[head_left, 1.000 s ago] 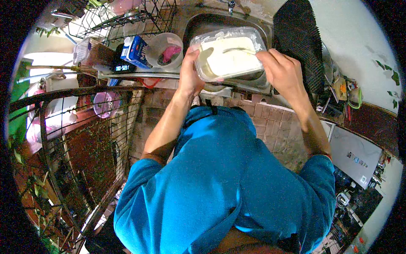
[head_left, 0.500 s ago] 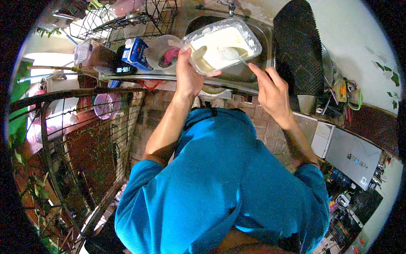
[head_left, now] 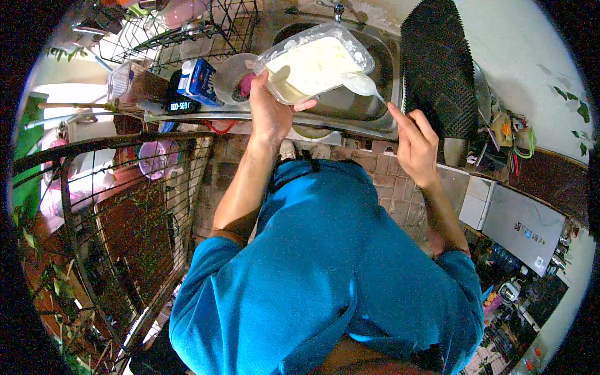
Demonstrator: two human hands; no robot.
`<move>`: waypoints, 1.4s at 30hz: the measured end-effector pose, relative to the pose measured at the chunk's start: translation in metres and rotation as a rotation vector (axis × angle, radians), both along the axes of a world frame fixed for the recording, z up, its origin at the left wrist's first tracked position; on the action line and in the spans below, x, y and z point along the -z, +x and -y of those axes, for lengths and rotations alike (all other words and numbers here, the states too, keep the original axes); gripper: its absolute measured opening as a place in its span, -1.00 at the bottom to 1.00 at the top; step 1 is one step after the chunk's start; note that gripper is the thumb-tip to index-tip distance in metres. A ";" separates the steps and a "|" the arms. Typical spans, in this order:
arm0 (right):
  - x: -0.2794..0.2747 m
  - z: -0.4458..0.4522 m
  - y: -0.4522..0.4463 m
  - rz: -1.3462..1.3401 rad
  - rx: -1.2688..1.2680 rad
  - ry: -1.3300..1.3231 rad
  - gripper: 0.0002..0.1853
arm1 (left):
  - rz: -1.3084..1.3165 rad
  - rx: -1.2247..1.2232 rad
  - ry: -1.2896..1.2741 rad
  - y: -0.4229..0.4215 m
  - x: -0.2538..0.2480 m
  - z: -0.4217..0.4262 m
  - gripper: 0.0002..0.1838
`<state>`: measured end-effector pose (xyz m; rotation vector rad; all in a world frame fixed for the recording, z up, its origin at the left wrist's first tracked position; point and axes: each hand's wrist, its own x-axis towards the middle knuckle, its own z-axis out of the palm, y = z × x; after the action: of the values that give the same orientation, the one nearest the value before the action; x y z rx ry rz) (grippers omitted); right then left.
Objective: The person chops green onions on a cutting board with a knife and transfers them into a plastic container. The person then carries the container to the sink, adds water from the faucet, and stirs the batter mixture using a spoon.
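My left hand (head_left: 273, 107) grips a clear plastic tub (head_left: 364, 57) by its near left corner, tilted over the sink. Inside the tub lies a pale, creamy yellow-white mass (head_left: 319, 62). In my right hand (head_left: 415, 142) is a spoon (head_left: 359, 84), pinched by the end of its handle. The spoon's bowl is coated white and sits at the tub's right rim; whether it touches the rim I cannot tell. A round translucent bowl (head_left: 226, 80) with something pink in it stands just left of the tub.
Below the tub is a metal sink (head_left: 392, 75) with a tap (head_left: 339, 11). On the left are a blue carton (head_left: 199, 82), a black device with lit digits (head_left: 181, 105) and a wire rack (head_left: 215, 28). A black spiky mat (head_left: 439, 69) leans at right.
The spoon has come out of the creamy mass to the tub's right rim, as my right hand moved right and slightly down. The tub shifted a little left.
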<state>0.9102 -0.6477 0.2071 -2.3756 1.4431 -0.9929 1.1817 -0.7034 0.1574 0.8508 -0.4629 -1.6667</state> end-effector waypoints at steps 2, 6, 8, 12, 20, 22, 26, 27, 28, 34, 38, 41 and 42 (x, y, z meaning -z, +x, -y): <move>-0.005 0.000 0.000 0.031 -0.003 0.022 -0.54 | -0.005 0.004 -0.007 0.002 0.002 0.001 -0.33; -0.008 -0.002 -0.013 -0.041 0.041 0.048 -0.52 | -0.012 -0.009 0.004 0.002 0.004 0.000 -0.32; -0.014 0.000 -0.016 -0.036 0.042 0.031 -0.53 | -0.007 -0.023 0.005 0.003 0.004 -0.001 -0.31; -0.025 0.006 -0.010 0.018 0.088 0.086 -0.59 | -0.035 -0.013 -0.012 0.005 0.008 -0.001 -0.30; -0.031 0.026 0.005 0.138 0.132 0.312 -0.70 | 0.030 -0.014 0.013 0.001 -0.004 -0.004 -0.29; -0.020 0.030 0.003 0.166 0.040 0.100 -0.69 | 0.021 -0.007 0.009 0.002 -0.003 -0.004 -0.28; -0.015 0.028 0.002 0.039 0.047 0.080 -0.65 | 0.029 -0.013 0.013 0.003 -0.011 -0.005 -0.26; -0.008 0.029 0.001 0.063 0.051 0.086 -0.63 | 0.029 -0.013 0.013 0.004 -0.010 -0.005 -0.26; -0.002 0.029 -0.001 0.087 0.054 0.091 -0.60 | 0.005 0.009 0.014 0.006 -0.009 -0.005 -0.25; 0.025 0.027 0.000 0.103 0.076 0.023 -0.66 | -0.040 0.028 0.019 0.012 -0.012 -0.003 -0.23; 0.040 0.026 0.001 0.136 0.132 -0.004 -0.66 | -0.043 0.032 0.026 0.015 -0.015 -0.003 -0.21; 0.042 0.021 0.006 0.208 0.152 0.029 -0.68 | -0.068 0.048 0.015 0.018 -0.012 0.000 -0.19; 0.043 0.021 0.006 0.209 0.153 0.028 -0.68 | -0.067 0.049 0.014 0.018 -0.013 -0.001 -0.19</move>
<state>0.9158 -0.6685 0.1636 -2.0941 1.5645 -1.2082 1.1994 -0.7029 0.1705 0.7973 -0.4289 -1.7398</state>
